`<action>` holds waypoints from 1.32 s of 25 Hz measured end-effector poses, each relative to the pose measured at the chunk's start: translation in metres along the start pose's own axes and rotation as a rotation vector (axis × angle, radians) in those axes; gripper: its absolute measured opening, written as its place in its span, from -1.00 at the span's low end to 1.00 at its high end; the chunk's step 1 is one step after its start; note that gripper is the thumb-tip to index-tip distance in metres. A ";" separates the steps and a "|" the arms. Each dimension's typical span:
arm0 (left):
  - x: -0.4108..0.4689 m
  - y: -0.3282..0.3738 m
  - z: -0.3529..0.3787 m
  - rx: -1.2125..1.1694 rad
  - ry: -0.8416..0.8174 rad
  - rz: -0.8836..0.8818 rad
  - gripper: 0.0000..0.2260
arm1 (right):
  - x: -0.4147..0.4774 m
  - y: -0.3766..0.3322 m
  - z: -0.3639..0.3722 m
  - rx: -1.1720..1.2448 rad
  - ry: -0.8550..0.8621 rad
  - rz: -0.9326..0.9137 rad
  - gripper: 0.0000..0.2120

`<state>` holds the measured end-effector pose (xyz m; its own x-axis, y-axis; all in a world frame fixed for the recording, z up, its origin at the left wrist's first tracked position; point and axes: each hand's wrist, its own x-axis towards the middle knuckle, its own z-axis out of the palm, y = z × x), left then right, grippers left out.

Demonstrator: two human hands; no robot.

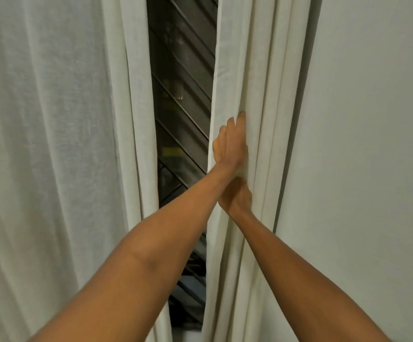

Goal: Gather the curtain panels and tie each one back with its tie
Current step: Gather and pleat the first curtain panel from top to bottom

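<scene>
Two slim forearms, both bare and sleeveless as far as the lower edge of the view. The left forearm point(151, 243) shows a shallow muscle crease along its length; the right forearm point(299, 267) looks smooth. The left hand point(230, 146) is bare. The right hand point(237, 198), also bare, is partly hidden.

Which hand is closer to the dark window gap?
Left. The left hand grips the off-white right curtain panel at its edge beside the dark window gap; the right hand sits lower, farther in.
</scene>
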<state>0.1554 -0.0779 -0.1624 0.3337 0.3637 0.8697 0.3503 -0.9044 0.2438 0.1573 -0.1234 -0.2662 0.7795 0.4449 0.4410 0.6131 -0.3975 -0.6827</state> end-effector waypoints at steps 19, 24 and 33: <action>-0.234 -0.090 0.086 -0.035 -0.431 0.044 -0.37 | -0.097 0.133 0.120 -0.263 -0.152 0.109 -0.90; -0.259 -0.093 0.095 -0.110 -0.433 0.029 -0.39 | -0.134 0.166 0.154 -0.337 -0.246 0.185 -0.80; -0.275 -0.083 0.089 -0.140 -0.465 0.001 -0.41 | -0.226 0.198 0.181 -0.304 -0.420 0.074 -0.59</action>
<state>0.1129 -0.0832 -0.4601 0.7013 0.3949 0.5935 0.2393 -0.9146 0.3259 0.0794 -0.1572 -0.6068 0.7417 0.6655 0.0836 0.6166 -0.6275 -0.4755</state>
